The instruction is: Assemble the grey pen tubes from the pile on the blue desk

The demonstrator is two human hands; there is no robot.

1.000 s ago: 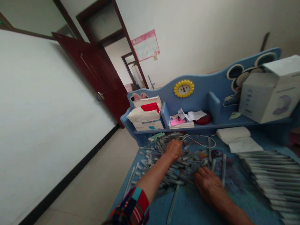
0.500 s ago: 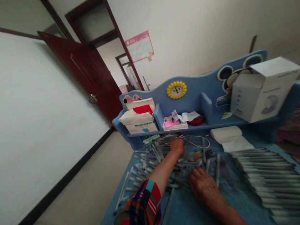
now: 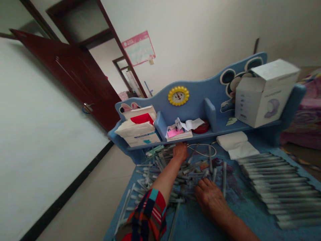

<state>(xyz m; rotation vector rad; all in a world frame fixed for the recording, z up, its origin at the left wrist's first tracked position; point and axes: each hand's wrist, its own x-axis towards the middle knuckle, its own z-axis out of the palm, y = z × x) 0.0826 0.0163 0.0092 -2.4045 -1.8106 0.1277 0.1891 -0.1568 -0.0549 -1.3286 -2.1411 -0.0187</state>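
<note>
Many pens (image 3: 187,171) lie heaped on the desk (image 3: 192,222), the left hand (image 3: 180,152) at their far side, the right hand (image 3: 208,196) by their near edge. Both hands' fingers curl; whether they pinch anything, I cannot tell. Pens look light, stiff, probably slick: best gripped mid-barrel.

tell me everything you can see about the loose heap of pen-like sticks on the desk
The loose heap is many slim, greyish-white sticks, plastic by the look, some with dark ends. They lie crisscrossed at many angles on the blue desk, in front of the shelf. The left hand is at its far side and the right hand at its near right edge; what their fingers hold is hidden.
</note>
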